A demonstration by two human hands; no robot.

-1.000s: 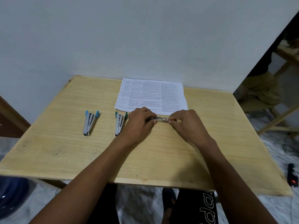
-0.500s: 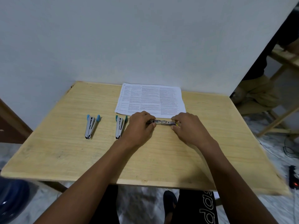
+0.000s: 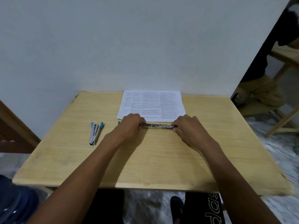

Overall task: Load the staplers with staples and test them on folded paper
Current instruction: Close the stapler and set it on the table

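Observation:
A metal stapler (image 3: 157,126) lies spread open flat across the wooden table (image 3: 161,159), just in front of a printed sheet of paper (image 3: 152,104). My left hand (image 3: 129,126) grips its left end and my right hand (image 3: 189,128) grips its right end. A second stapler with blue ends (image 3: 94,132) lies open on the table to the left. Of a third stapler only a teal tip (image 3: 119,122) shows beside my left hand; the rest is hidden behind that hand.
The table stands against a white wall (image 3: 129,46). A wooden frame (image 3: 284,120) and a seated person's legs (image 3: 262,96) are at the right. A blue rounded object (image 3: 14,202) sits on the floor at lower left.
The stapler between my hands has spread out longer, with my hands moving apart. My left hand now covers most of the teal stapler. The camera tilted up slightly.

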